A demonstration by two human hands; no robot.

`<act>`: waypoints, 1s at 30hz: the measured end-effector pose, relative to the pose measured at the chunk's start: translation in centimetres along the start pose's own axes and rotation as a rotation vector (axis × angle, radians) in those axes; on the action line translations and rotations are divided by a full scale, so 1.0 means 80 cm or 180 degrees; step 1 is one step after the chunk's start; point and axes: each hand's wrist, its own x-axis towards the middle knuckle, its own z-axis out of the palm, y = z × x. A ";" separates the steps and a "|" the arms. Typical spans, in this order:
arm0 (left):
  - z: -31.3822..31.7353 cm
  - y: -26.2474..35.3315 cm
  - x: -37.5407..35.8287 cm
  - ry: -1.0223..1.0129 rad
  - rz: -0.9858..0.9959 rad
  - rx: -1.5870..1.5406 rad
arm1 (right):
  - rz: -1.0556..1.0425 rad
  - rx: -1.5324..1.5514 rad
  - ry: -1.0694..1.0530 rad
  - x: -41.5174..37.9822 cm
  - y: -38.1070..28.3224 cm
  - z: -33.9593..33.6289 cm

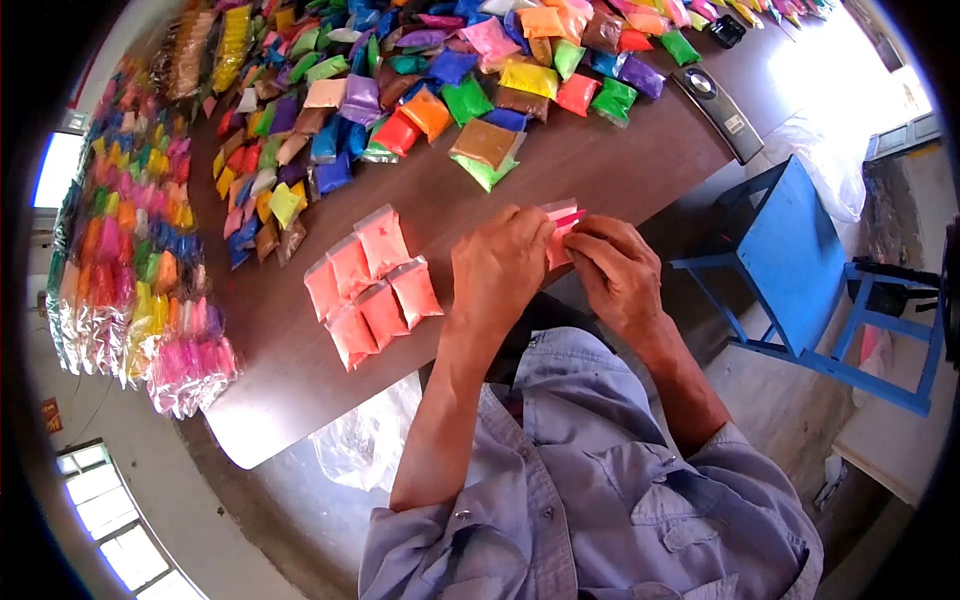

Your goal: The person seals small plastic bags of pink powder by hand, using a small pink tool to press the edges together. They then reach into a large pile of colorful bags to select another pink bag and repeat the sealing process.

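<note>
Between my two hands, above the table's near edge, is a small pink packet (pixel 560 254) with a darker pink strip at its top. My left hand (pixel 503 262) is closed on the packet's left side. The fingers of my right hand (pixel 615 268) pinch its upper right edge. Left of my left hand, several salmon-pink packets (pixel 383 314) lie in two rows on the brown table (pixel 270 340). Beyond my hands a brown packet (pixel 487 144) rests on a green packet (pixel 484 174).
A large heap of coloured packets (pixel 465 100) covers the table's far side, with bundled packets (pixel 190 365) at the left. A dark device (pixel 718 112) lies at the far right edge. A blue stool (pixel 790 260) stands right; plastic bags (pixel 365 440) hang below the near edge.
</note>
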 end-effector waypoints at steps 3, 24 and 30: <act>0.010 -0.013 0.015 -0.0138 0.0360 0.0484 | -0.0074 0.0056 -0.0026 0.000 0.002 -0.003; 0.008 -0.019 -0.006 0.0233 -0.0210 0.0259 | -0.0046 -0.0073 -0.0188 0.004 0.000 -0.004; -0.001 -0.012 -0.015 0.0586 -0.0190 -0.0309 | 0.0059 -0.0162 -0.0381 0.010 -0.006 -0.010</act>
